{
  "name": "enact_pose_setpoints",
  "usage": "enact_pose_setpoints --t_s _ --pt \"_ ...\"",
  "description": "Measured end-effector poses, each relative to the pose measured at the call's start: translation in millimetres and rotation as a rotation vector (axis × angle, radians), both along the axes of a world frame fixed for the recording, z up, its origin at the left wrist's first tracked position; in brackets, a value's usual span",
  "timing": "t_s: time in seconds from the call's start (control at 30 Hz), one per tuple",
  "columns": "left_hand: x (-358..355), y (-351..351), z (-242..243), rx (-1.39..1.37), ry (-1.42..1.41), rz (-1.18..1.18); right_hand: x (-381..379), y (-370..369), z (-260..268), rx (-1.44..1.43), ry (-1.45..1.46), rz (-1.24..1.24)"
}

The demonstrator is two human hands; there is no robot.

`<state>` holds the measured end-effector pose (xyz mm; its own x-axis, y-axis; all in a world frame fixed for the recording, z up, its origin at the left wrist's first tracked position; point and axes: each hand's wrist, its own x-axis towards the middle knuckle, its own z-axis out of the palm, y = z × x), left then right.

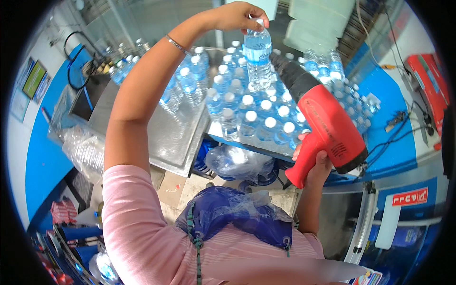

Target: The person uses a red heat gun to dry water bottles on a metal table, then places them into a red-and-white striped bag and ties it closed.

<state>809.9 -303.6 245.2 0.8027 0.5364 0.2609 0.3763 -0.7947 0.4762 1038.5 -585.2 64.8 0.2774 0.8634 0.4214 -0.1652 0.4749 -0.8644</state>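
Observation:
At the top, my left hand (247,17) grips a clear plastic water bottle (259,53) by its white cap and neck, holding it upright over the other bottles. My right hand (317,165) is closed around the handle of a red heat gun (327,124). The black nozzle points up and left, close beside the held bottle's right side; whether they touch cannot be told. Below and around it stand many capped water bottles (269,123), packed together on the table.
A stainless steel tray table (167,142) with more bottles is at left. Plastic-wrapped goods (85,149) hang over its left side. Cables (388,142) and a red case (425,82) lie on the right counter. A plastic-covered blue container (235,160) sits beneath the table.

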Motion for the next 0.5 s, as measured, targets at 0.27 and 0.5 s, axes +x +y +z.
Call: enact_pose_setpoints --t_s 0.27,0.5 --pt "-131.6 -39.8 -23.0 -0.184 0.123 0.222 -67.7 9.5 -22.8 -0.109 0.039 0.252" --pt "-186.4 -35.1 -75.0 -0.236 0.244 0.171 -104.9 19.5 -47.9 -0.202 0.004 0.391"
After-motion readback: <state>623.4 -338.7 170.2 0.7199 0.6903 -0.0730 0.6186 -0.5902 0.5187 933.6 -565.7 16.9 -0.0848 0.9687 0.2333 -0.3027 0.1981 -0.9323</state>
